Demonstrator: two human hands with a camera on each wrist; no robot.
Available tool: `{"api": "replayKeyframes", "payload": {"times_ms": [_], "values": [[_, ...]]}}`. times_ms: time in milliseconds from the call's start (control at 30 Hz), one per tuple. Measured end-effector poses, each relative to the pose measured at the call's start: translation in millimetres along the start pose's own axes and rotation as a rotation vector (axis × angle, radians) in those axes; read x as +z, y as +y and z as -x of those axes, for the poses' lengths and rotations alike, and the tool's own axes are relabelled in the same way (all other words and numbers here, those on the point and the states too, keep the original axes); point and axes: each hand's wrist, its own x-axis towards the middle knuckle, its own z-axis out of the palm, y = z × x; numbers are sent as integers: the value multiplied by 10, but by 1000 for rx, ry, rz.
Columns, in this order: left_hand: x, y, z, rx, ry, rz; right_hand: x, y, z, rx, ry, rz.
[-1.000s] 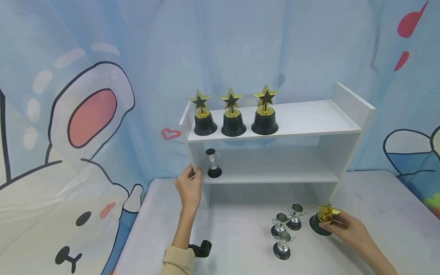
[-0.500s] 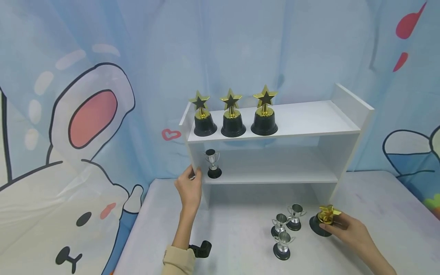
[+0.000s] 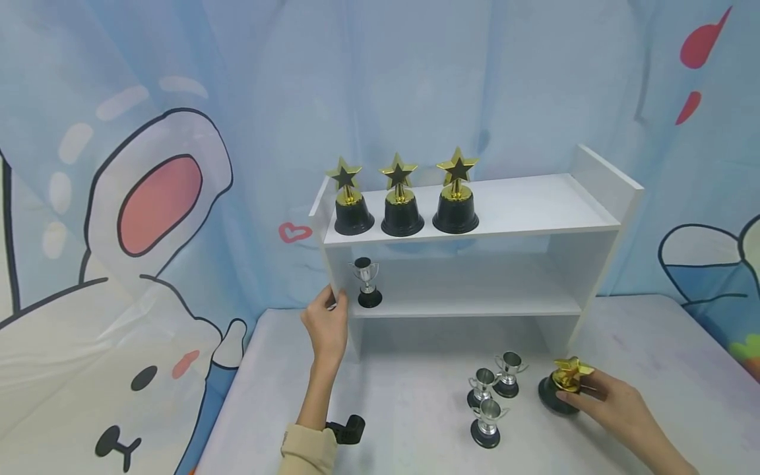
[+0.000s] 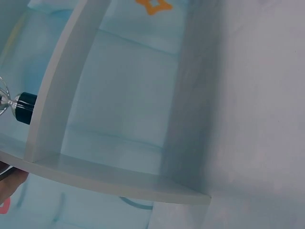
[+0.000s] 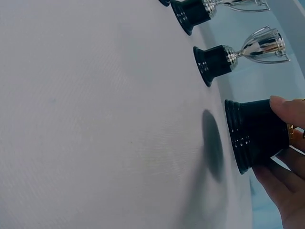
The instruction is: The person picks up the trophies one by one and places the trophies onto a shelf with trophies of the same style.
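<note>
While gripping a gold star trophy (image 3: 569, 377) in the right hand (image 3: 614, 401), with thumb and fingers bent round its black base (image 5: 261, 133), holds it tilted just above the tabletop (image 3: 415, 415), to the right of three upright silver cups (image 3: 483, 380) grouped near the white shelf (image 3: 475, 282). Pinches the shelf's left side panel (image 3: 332, 269) by its front edge with the left hand (image 3: 326, 326), level with the middle board (image 3: 469, 307). Has one silver cup (image 3: 367, 277) upright on that board, just inside the panel, and three gold star trophies (image 3: 402, 212) upright in a row along the left part of the top board (image 3: 534, 198). Faces a pale blue curtain (image 3: 273, 99).
</note>
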Motion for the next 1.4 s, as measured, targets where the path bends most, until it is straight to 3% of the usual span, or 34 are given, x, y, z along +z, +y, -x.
{"api": "replayKeyframes", "payload": {"times_ms": [500,833,1133,1400], "values": [[-5,2,5,4,-2,-3,-118,-184,161,-122,77,12],[-9,-6,5,-1,-7,-3,-310,-372,293,-165,97,38],[-4,-4,4,4,-6,4,-533,-568,400,-296,201,56],[3,-7,12,9,1,5,-714,-781,385,-389,238,51]]}}
